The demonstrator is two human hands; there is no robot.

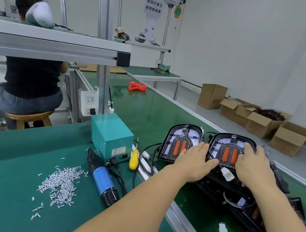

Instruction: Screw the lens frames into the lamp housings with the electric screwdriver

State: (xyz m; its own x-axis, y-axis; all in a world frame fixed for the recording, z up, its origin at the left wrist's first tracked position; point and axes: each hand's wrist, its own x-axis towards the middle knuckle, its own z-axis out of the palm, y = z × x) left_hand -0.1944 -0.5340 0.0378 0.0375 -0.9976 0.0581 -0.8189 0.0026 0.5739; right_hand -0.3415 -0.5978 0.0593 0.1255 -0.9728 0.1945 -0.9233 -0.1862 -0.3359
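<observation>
- Two lamp housings stand side by side on the green belt: the left housing [181,141] and the right housing [231,148], each with a lens frame seated in it.
- The left hand [194,161] lies flat with straight fingers across the gap between them; the right hand [252,165] lies flat on the right housing. Neither grips anything.
- Driving looks not yet begun: the electric screwdriver [103,179] lies untouched on the counter [5,154], beside the screw pile [60,183].
- Room is tight: the belt's metal rail [183,218], loose cables and the teal power box [111,135] crowd the reach leftward.
</observation>
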